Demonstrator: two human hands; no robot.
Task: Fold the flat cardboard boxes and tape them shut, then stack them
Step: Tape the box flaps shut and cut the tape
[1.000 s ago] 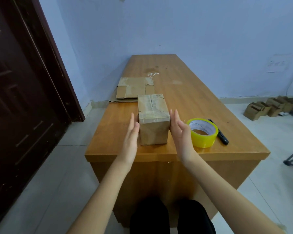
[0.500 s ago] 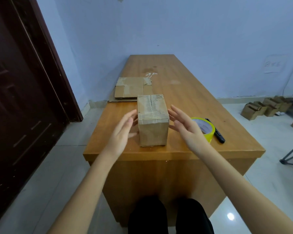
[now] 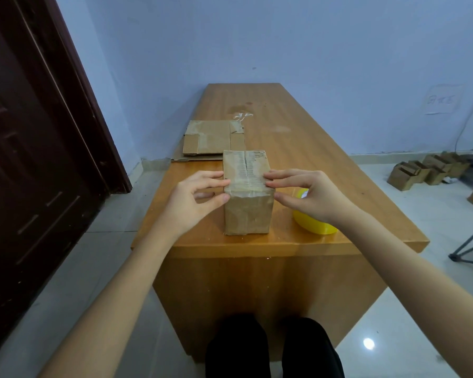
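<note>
A folded brown cardboard box (image 3: 247, 211) stands near the front edge of the wooden table (image 3: 298, 148), with clear tape along its top seam and over its near top edge. My left hand (image 3: 194, 199) touches the box's upper left near corner with its index fingertip and thumb tip. My right hand (image 3: 309, 195) lays its fingertips on the top right near edge, thumb at the right corner. Neither hand wraps around the box. Flat cardboard boxes (image 3: 210, 137) lie behind it at the table's left edge. A yellow tape roll (image 3: 311, 225) sits right of the box, half hidden by my right hand.
A dark wooden door (image 3: 25, 159) stands on the left. Several small cardboard boxes (image 3: 421, 171) sit on the floor at the right wall, and a tripod leg (image 3: 470, 244) reaches in from the right. The far half of the table is bare wood.
Both hands left the box's sides, lifted, and came down with their fingertips on its near top corners. The box has not moved. My right hand now hides the dark tool beside the tape.
</note>
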